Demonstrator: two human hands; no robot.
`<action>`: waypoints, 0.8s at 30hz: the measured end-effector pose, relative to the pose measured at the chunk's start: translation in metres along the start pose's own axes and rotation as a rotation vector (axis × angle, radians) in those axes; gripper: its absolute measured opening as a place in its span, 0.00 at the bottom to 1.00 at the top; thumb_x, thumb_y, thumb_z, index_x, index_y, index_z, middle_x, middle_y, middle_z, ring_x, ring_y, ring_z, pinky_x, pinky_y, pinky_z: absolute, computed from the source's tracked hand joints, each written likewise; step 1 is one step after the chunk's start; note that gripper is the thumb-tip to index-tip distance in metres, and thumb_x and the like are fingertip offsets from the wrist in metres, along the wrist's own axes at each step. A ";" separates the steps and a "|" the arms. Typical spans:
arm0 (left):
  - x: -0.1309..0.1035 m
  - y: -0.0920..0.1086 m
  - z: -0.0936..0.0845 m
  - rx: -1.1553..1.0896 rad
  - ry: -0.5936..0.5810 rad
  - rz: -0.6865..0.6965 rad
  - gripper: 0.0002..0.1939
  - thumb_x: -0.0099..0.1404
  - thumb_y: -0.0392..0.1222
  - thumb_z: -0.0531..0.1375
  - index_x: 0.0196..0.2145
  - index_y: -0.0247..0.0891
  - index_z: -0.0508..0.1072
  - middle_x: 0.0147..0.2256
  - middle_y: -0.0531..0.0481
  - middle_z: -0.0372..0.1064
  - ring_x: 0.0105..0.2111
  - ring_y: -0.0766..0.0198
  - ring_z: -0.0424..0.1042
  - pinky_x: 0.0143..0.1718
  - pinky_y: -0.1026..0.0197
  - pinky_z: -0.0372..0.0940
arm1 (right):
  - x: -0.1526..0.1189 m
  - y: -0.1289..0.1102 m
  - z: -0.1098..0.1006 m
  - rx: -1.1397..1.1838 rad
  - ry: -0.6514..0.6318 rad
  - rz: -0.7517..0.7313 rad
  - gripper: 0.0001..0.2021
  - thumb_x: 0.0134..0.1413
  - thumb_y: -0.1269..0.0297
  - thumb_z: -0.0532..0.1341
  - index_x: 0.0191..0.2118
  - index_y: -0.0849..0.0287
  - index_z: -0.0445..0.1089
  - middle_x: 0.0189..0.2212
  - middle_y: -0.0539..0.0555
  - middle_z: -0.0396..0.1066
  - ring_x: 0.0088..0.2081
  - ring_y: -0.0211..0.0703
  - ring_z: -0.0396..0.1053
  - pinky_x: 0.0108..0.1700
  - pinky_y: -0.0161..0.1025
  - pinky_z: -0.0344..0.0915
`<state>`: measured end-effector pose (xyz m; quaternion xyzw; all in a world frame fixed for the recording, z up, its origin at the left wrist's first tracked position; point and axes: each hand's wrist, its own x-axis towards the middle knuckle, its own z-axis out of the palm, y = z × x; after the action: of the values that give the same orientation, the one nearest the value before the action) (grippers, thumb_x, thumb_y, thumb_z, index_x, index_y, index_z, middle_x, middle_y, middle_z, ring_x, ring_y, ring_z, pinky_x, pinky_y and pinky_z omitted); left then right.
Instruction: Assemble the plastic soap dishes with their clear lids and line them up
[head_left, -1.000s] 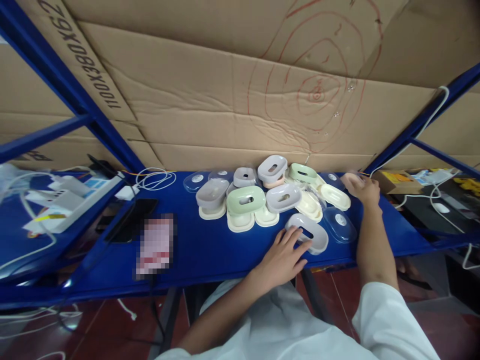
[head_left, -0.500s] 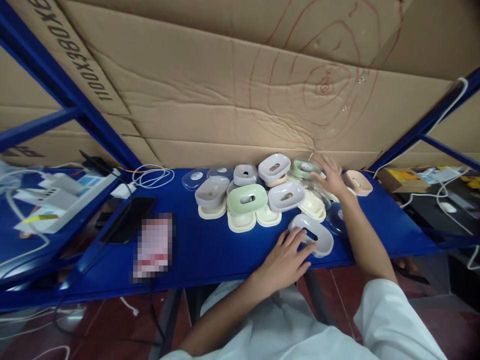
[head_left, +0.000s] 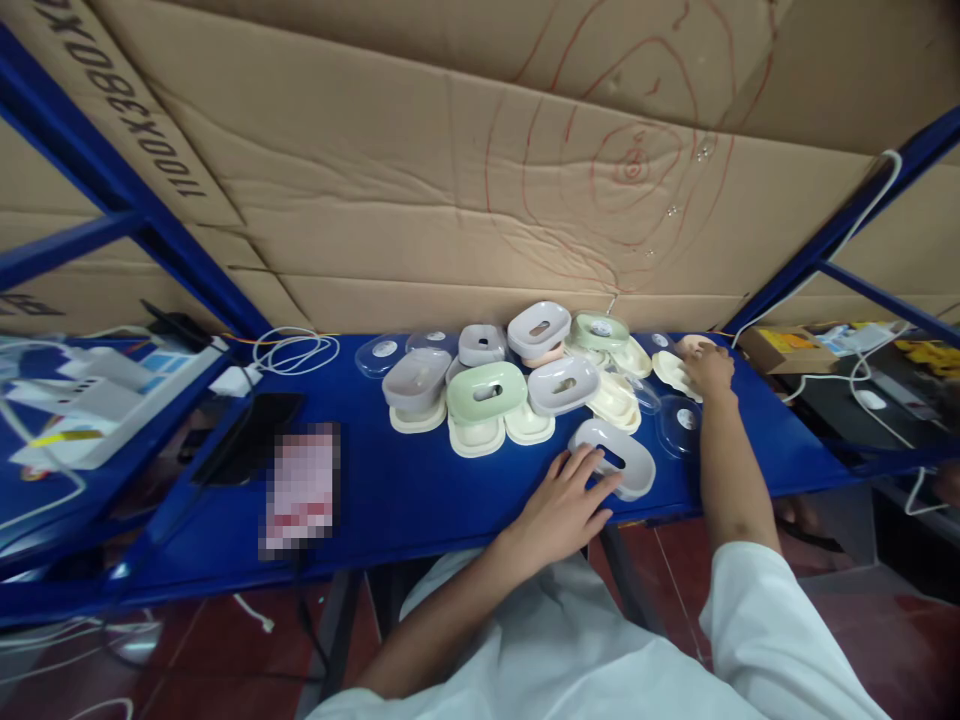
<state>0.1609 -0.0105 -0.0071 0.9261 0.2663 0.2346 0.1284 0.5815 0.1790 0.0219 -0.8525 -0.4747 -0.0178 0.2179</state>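
Observation:
A pale grey oval soap dish [head_left: 631,468] with a slot in its floor lies near the table's front edge. My left hand [head_left: 559,505] rests against its left side, fingers spread and touching the rim. To the right, my right hand [head_left: 709,370] is over a peach soap dish [head_left: 696,344], fingers bent onto it and covering most of it. A cream oval piece [head_left: 671,372] lies just left of that hand. In the middle, a green soap dish [head_left: 487,391] and several grey ones [head_left: 564,386] rest on cream bases [head_left: 477,438].
Clear lids with round stickers lie about, one [head_left: 679,425] by my right forearm and another [head_left: 381,354] at the pile's left. A blurred pink item [head_left: 301,490], a black device [head_left: 251,435] and a coiled white cable [head_left: 296,350] are leftward. A cardboard wall [head_left: 390,200] stands behind.
My right hand has moved right, from beside the rear green soap dish onto the peach one. My left hand stays at the grey soap dish. The view has shifted slightly.

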 end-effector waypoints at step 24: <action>0.006 0.005 -0.003 0.080 0.016 -0.064 0.20 0.77 0.45 0.58 0.64 0.46 0.69 0.64 0.38 0.65 0.64 0.45 0.65 0.60 0.43 0.65 | -0.062 -0.096 -0.021 0.178 0.068 -0.700 0.24 0.74 0.48 0.51 0.60 0.54 0.74 0.60 0.61 0.77 0.63 0.59 0.71 0.66 0.57 0.62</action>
<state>0.1661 -0.0115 -0.0008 0.9196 0.3058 0.2270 0.0963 0.4723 0.1652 0.0601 -0.6152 -0.7299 -0.0782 0.2876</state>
